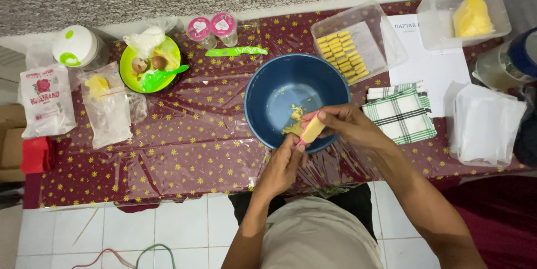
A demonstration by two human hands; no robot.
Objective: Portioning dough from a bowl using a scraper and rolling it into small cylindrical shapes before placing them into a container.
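Left arm: your forearm rises from the bottom edge, bare, angled up and slightly right.
Left hand: fingers curled inward, fingertips pinched together at the top, pointing up toward your other hand.
Right arm: your forearm comes in from the lower right, bare, running diagonally up-left.
Right hand: knuckles up, fingers bent and closed in a pinch, pointing left.
Hands together: fingertips nearly meet, right just above left.

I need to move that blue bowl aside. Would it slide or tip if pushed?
The blue bowl would probably slide easily: it sits on a glossy plastic table cover. It looks light, holding only dough scraps. Its wide, low shape makes tipping unlikely.
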